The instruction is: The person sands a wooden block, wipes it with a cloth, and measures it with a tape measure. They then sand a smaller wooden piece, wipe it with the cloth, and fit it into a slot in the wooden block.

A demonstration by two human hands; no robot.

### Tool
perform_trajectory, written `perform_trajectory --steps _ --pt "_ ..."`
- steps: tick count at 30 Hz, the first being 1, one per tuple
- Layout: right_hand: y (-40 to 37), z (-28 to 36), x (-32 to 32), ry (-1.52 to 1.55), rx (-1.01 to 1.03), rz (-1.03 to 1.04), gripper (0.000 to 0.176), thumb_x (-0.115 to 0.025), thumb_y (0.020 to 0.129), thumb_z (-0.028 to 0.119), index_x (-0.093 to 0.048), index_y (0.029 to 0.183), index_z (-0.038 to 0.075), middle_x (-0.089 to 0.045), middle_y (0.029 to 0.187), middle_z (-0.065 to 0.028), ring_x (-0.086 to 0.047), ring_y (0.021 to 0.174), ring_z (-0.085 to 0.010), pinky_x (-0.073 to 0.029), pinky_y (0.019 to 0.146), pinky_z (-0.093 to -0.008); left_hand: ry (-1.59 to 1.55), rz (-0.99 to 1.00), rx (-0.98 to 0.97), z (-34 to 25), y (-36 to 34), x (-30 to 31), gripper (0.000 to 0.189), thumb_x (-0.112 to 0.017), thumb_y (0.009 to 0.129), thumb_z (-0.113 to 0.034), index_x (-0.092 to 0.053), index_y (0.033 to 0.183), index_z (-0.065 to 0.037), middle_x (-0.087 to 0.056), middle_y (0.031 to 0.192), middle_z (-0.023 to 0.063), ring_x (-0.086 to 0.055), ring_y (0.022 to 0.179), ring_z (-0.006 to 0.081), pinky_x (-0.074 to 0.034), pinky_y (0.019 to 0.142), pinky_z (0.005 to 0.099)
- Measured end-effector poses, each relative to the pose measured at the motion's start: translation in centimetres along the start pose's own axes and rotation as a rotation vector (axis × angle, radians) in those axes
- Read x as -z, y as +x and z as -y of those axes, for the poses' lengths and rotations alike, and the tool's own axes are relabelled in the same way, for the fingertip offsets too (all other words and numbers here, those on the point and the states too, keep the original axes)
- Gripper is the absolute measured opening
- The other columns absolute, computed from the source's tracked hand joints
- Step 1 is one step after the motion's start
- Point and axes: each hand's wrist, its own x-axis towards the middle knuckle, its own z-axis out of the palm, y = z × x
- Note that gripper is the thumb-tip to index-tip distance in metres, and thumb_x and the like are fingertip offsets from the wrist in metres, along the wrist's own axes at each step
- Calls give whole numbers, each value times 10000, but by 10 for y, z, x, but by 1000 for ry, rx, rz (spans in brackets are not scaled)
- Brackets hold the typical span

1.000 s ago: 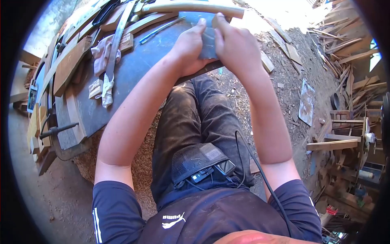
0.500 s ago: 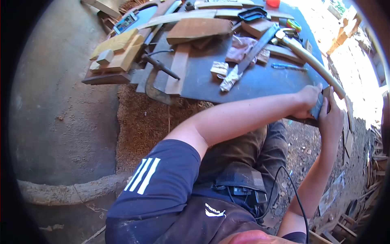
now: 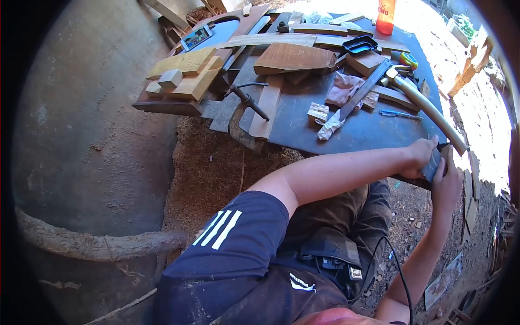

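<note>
My left hand (image 3: pixel 421 157) reaches across to the right front corner of the dark tabletop (image 3: pixel 368 132), its fingers bent and closed. Close against it, my right hand (image 3: pixel 448 183) comes up from below with its fingers pressed around a small dark piece (image 3: pixel 445 147) at the corner. I cannot tell what the piece is, as the fingers hide most of it. Just beyond both hands lies a hammer (image 3: pixel 430 105), its pale handle pointing toward them. A blue pen (image 3: pixel 400 114) rests behind my left hand. Further left lies a flat metal blade (image 3: pixel 364 92) with a cloth-wrapped end.
A C-clamp (image 3: pixel 238 122) grips the front edge over a wooden strip (image 3: pixel 268 108). Wooden boards (image 3: pixel 295 58), yellowish blocks (image 3: pixel 187 81), a black tray (image 3: pixel 360 45), a phone (image 3: pixel 196 38) and an orange bottle (image 3: pixel 385 19) stand about. Wood shavings (image 3: pixel 208 168) cover the ground.
The view has shifted, so the table and arms sit lower and further right. Both hands stay together at the corner; the piece between them shows less.
</note>
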Motion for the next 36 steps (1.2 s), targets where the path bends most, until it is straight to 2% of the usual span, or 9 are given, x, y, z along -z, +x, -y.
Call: perform_trajectory --steps 3,7,10,13,21,25,28,32,36 --pt "-33 17 11 -72 -30 -24 463 -494 1002 172 -505 1449 51 -678 961 -275 -663 845 -456 -489 725 -539 156 -29 -86 1 -4 -2 520 -294 1088 -487 -547 1192 -44 -639 1059 115 -629 961 257 -515 880 436" --pt "-73 38 12 15 -30 -155 452 -499 1003 175 -518 1435 44 -678 950 -274 -662 845 -457 -489 723 -540 92 -18 -65 9 22 8 512 -305 1081 -507 -555 1176 -70 -640 1022 108 -633 925 249 -519 845 435" --pt "-43 16 0 12 -6 -135 447 -480 1012 191 -519 1434 50 -677 955 -279 -661 845 -458 -490 717 -538 118 28 -61 7 9 5 523 -288 1080 -522 -561 1158 -84 -644 1012 101 -636 923 246 -518 855 434" --pt "1 6 -2 -29 -106 45 445 -459 1022 217 -520 1433 58 -679 991 -284 -664 858 -463 -500 723 -526 33 -2 -41 1 3 -2 542 -271 1080 -531 -573 1109 -82 -649 986 95 -638 892 244 -522 835 431" --pt "-72 34 4 1 0 -203 462 -472 1028 243 -502 1465 96 -692 1044 -263 -679 897 -434 -509 728 -502 160 -78 -94 8 16 3 535 -272 1088 -498 -563 1157 -54 -630 979 92 -618 869 228 -525 798 422" --pt "-14 15 4 -2 -122 12 442 -467 1026 226 -526 1444 95 -697 1017 -264 -682 893 -437 -509 741 -512 205 -94 -60 0 -6 -6 547 -264 1083 -520 -549 1208 -71 -621 1061 108 -619 979 233 -524 875 442" --pt "-10 18 5 -46 -103 23 441 -454 1032 225 -524 1450 105 -701 1036 -249 -680 901 -441 -508 740 -521 120 -44 -57 5 10 3 565 -265 1077 -540 -548 1215 -70 -620 1070 113 -621 1002 237 -520 893 443" --pt "-69 30 1 6 37 -215 457 -461 1039 219 -493 1488 139 -699 1078 -229 -686 890 -429 -516 722 -496 160 -78 -70 9 18 5 553 -303 1073 -541 -541 1191 -56 -627 1041 99 -609 910 234 -515 821 430" --pt "-51 25 0 63 -20 -110 437 -479 1035 241 -530 1444 98 -705 1022 -232 -682 859 -424 -506 709 -499 31 -142 -104 8 20 3 433 -457 1040 -481 -609 1013 -76 -640 910 101 -605 869 233 -514 783 411"
